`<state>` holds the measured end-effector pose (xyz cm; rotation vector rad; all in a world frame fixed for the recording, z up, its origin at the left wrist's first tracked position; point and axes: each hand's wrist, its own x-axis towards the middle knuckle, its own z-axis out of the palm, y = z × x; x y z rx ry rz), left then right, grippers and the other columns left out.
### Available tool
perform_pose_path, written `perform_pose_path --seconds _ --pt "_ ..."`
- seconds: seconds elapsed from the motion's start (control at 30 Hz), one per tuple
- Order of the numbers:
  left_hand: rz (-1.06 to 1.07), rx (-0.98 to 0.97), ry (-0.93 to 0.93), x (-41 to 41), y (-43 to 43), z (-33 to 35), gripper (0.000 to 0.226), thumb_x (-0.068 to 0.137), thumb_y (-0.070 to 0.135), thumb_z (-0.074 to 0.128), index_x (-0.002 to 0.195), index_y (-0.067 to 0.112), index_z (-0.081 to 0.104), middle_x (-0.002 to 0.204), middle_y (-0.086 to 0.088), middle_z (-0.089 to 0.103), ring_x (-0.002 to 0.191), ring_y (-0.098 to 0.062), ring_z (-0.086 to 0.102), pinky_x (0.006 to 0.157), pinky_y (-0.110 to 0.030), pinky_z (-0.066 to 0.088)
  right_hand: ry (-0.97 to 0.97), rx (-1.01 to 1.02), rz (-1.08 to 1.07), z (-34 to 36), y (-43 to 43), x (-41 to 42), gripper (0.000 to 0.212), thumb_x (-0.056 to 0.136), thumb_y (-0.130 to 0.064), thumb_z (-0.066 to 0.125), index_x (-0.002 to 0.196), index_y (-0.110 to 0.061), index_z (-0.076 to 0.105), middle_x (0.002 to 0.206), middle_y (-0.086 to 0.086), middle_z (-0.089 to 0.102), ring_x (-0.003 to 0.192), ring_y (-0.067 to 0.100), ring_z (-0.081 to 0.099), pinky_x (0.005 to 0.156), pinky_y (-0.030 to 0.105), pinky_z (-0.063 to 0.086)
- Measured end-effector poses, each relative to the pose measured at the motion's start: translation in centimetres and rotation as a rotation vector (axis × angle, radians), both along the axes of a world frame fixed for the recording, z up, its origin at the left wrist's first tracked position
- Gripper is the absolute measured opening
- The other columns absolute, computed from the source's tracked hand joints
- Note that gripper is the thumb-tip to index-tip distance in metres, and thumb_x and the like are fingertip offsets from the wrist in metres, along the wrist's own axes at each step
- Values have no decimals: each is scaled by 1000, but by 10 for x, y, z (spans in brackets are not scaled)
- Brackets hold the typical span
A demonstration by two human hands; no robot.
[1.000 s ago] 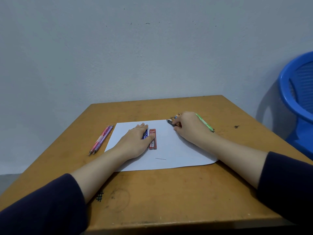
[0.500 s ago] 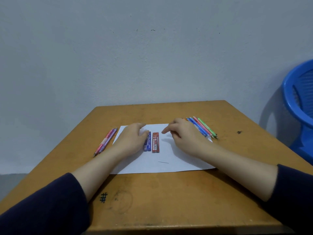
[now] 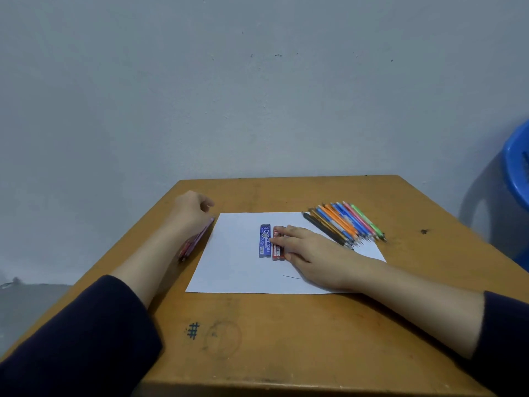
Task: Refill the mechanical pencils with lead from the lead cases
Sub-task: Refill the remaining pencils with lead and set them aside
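2 lead cases lie side by side, touching, approx. centre of a white paper sheet (image 3: 234,259): blue flat plastic lead case (image 3: 265,240) w/ white print on the left, red flat plastic lead case (image 3: 277,247) on the right, both long axis pointing away from the person. Right hand (image 3: 315,253) lies palm down on the sheet; fingers (image 3: 290,232) straight and close together, tips resting on top of the red case at its far half, thumb touching its near end from the right side. No curl round it, just flat contact.

Thin loose lead stick (image 3: 292,277) lies on the paper, near the right hand's heel, apart from the cases.

Mechanical pencils in 2 groups. Big fan of multicolour pencils (image 3: 345,224) (black, yellow-striped, orange, blue, pink, green) lies diag. across the paper's far right corner, tips toward the right edge, just beyond the right hand, not touched. Small bundle of pink/red pencils (image 3: 197,239) sits on the bare table just left of the paper, partly hidden under the left wrist.

Left hand (image 3: 191,209) is over the far end of that bundle, blurred; fingers look curled, cannot tell if they grip anything.

Brown wooden table (image 3: 286,339) has a hash mark drawn in ink (image 3: 193,330) near the front. Dark navy sleeves (image 3: 86,339) on both arms. Grey wall behind; blue plastic chair (image 3: 516,173) at far right.
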<state>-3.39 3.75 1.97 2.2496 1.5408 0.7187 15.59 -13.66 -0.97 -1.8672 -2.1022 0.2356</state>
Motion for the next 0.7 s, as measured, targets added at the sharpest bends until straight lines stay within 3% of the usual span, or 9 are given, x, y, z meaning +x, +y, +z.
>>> perform_pose_path --seconds 0.17,0.33,0.53,0.7 --pt "93 -127 1 -8 7 4 36 84 20 73 117 9 63 114 -9 64 98 -24 58 80 -29 47 -8 -11 -1 2 -2 -1 45 102 -23 33 147 -26 32 157 -7 19 143 7 14 108 12 9" --pt "118 -155 90 -8 6 6 36 85 28 71 114 6 67 118 -13 64 106 -27 59 77 -29 45 -12 -15 2 2 -1 0 44 102 -25 34 146 -26 33 156 -7 20 142 6 17 106 12 12" --pt "148 -156 33 -5 4 8 26 85 20 71 106 6 70 110 -12 65 88 -21 56 72 -28 45 -20 -13 7 3 -2 -1 44 102 -24 34 146 -25 34 156 -7 21 141 6 18 104 10 12" --pt "166 -191 -44 -6 3 9 25 80 21 76 101 8 72 81 -4 60 71 -19 57 67 -32 55 -19 -8 8 3 -2 -1 44 102 -23 34 146 -25 34 156 -6 21 141 6 18 104 10 12"
